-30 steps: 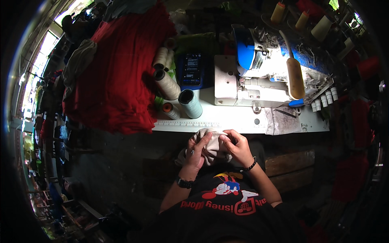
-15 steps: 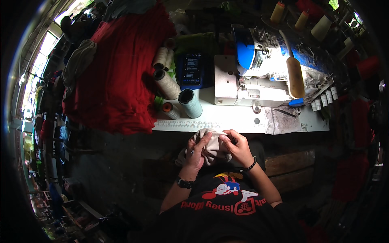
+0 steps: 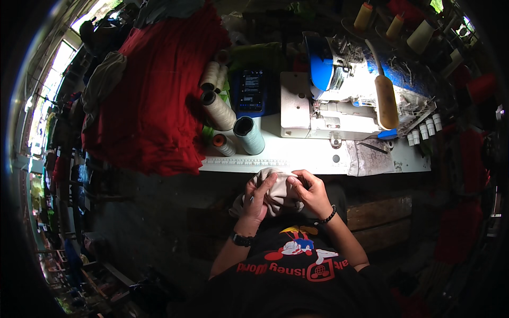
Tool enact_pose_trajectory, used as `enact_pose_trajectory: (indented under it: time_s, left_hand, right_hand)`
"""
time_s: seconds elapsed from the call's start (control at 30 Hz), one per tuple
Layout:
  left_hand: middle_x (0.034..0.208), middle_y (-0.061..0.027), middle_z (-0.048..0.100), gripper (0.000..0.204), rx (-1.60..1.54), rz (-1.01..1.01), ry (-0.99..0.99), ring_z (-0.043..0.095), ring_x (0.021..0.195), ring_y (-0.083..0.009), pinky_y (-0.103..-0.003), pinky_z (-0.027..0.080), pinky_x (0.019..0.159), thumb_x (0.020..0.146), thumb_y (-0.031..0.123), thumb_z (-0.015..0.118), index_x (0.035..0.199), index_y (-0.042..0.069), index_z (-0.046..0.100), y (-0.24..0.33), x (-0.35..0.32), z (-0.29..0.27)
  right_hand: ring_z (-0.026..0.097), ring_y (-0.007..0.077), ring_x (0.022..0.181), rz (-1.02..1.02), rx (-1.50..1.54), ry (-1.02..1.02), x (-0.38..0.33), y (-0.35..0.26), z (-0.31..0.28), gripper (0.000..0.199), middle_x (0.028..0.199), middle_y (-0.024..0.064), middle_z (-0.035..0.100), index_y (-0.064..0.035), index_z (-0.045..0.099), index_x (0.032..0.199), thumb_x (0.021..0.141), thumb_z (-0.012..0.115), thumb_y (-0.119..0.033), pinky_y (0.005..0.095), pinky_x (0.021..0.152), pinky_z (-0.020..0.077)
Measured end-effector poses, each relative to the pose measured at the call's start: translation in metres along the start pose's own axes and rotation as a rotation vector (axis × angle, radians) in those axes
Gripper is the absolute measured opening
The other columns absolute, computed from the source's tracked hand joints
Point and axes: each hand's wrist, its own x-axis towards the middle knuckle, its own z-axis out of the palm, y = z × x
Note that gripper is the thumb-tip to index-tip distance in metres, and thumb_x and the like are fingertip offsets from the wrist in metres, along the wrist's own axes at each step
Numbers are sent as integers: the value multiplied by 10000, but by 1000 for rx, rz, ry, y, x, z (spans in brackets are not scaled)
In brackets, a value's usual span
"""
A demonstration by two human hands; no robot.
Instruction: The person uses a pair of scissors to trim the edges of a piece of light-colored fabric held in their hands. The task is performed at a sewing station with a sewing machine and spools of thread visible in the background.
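A bunched piece of beige cloth sits between both hands just below the table's front edge. My left hand grips its left side, fingers curled over the fabric. My right hand pinches the cloth's upper right part; a dark bead bracelet is on that wrist and a watch on the left wrist. Straight ahead on the white table stands a white and blue sewing machine.
A ruler strip runs along the table's front edge. Several thread cones and a dark phone lie left of the machine. A heap of red cloth hangs at the left. Small white spools stand at the right.
The hands shift only slightly on the beige cloth; nothing else has moved.
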Motion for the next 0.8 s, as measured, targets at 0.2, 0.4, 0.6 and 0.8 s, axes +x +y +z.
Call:
enact_pose_trajectory:
  time_s: [0.2, 0.4, 0.6, 0.8]
  left_hand:
    - [933, -18, 660, 147, 0, 4, 0, 615, 840, -87, -238, 491, 759, 867, 118, 652, 988, 35, 650, 1, 0, 1]
    - [930, -19, 661, 145, -1, -6, -2, 616, 836, -87, -237, 494, 754, 868, 117, 651, 987, 33, 650, 1, 0, 0]
    - [926, -18, 662, 139, -7, 0, -4, 615, 835, -85, -236, 494, 752, 869, 118, 651, 981, 35, 650, 0, 0, 0]
    - [928, -16, 660, 136, -3, 6, -5, 612, 838, -83, -232, 487, 760, 870, 116, 649, 980, 37, 650, 0, 0, -1]
  right_hand:
    - [392, 41, 558, -3, -1, 4, 0, 4, 0, 213, 602, -19, 482, 18, 628, 975, 890, 644, -177, 226, 483, 332]
    - [389, 27, 559, -23, -27, -3, 0, -2, 0, 201, 615, -34, 479, 20, 621, 978, 895, 641, -162, 211, 478, 319]
    - [393, 14, 555, -9, -2, -16, 0, 2, 0, 193, 627, -46, 486, 23, 615, 985, 904, 631, -152, 197, 471, 312]
    - [401, 1, 555, -22, -13, -26, 0, 4, -1, 185, 643, -56, 500, 28, 606, 995, 913, 621, -137, 182, 466, 308]
